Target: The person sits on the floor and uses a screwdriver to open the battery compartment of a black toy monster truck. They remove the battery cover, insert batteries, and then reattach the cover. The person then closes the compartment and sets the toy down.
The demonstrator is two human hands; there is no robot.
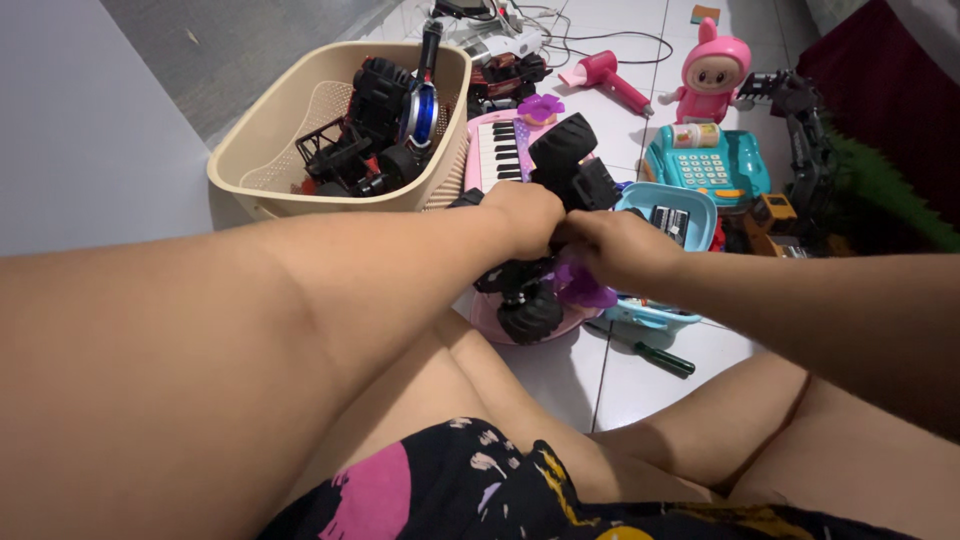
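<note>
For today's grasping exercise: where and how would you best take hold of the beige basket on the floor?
Probably grip the beige basket by its thick rolled rim, one hand on each long side, coming from above. The rim flares outward, giving fingers a lip to hook under, and the black toy vehicle filling the inside leaves little room to hold elsewhere.

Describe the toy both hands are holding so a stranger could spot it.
Start at the beige basket on the tiled floor. Just right of it, the left hand and right hand grip a black toy monster truck, the only one with big knobby wheels outside the basket.
</note>
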